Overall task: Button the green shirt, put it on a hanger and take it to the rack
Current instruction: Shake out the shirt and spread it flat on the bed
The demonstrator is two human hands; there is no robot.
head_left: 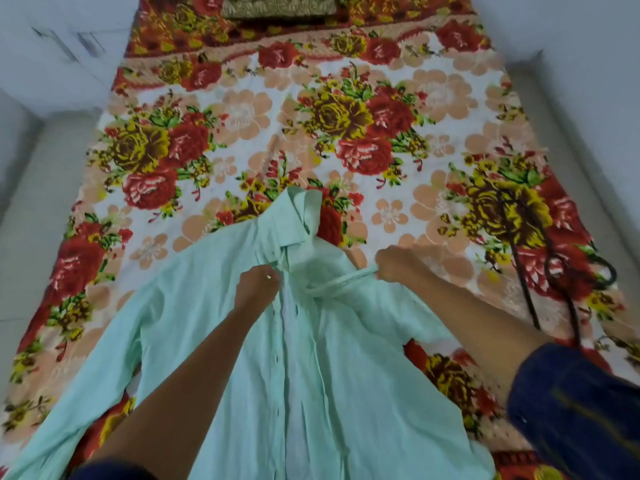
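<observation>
A pale green shirt [214, 341] lies spread on the flowered bed sheet, collar pointing away from me and its front open down the middle. My left hand [257, 285] grips the left front edge just below the collar. My right hand [398, 263] pinches the right front edge and pulls it out to the right, so the cloth is stretched into a narrow band between the two hands. A dark hanger [540, 271] lies on the sheet to the right of the shirt, its hook toward the bed's right edge.
The bed [346, 109] with its red and yellow flowered sheet fills the view. A patterned pillow [278, 6] sits at the far end. White walls and pale ledges run along both sides of the bed.
</observation>
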